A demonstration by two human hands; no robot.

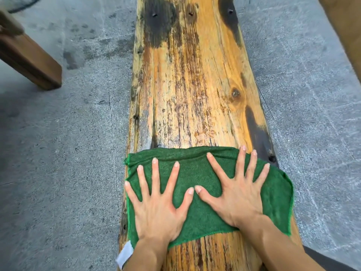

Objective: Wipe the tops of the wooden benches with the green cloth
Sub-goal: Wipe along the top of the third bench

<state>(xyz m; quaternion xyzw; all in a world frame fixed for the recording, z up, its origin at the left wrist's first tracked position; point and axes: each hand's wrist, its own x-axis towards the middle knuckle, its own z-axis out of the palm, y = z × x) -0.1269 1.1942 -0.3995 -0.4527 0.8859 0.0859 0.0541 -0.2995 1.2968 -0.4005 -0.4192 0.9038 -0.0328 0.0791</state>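
Note:
A long wooden bench (191, 85) with worn orange varnish and dark stains runs away from me down the middle of the view. The green cloth (201, 171) lies spread flat across its near part, its right edge hanging a little over the side. My left hand (158, 204) presses flat on the cloth's left half, fingers spread wide. My right hand (234, 192) presses flat on the right half, fingers spread too. The two thumbs nearly touch in the middle. A white label (125, 255) sticks out at the cloth's near left corner.
Grey concrete floor (64, 153) lies on both sides of the bench. A brown wooden leg or beam (29, 59) slants in at the upper left. Another brown wooden piece (345, 26) shows at the upper right corner.

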